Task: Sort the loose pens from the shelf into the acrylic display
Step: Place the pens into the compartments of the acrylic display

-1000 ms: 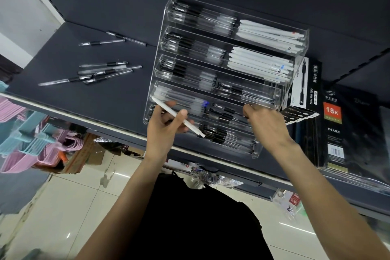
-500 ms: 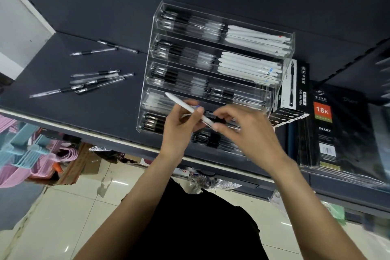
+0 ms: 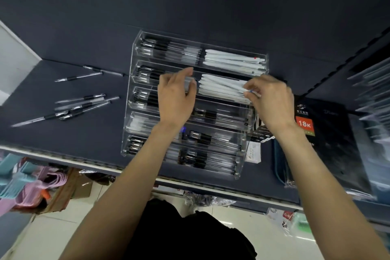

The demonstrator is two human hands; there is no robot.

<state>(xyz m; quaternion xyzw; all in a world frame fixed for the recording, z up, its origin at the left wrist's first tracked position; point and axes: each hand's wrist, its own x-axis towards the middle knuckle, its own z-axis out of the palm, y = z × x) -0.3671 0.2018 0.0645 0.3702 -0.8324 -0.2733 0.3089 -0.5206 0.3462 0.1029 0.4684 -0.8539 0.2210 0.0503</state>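
From the head camera, the acrylic display (image 3: 190,99) stands on the dark shelf (image 3: 84,137), its stepped tiers filled with black-gripped pens and white pens. The right hand (image 3: 272,99) is at the second tier from the back, its fingers (image 3: 250,91) pinching the end of a white pen (image 3: 223,85) that lies on the white pens in that tier's right compartment. The left hand (image 3: 176,96) hovers over the same tier's left half, fingers curled with the thumb close; whether they grip anything cannot be told. Loose pens (image 3: 80,105) lie scattered on the shelf well left of the display.
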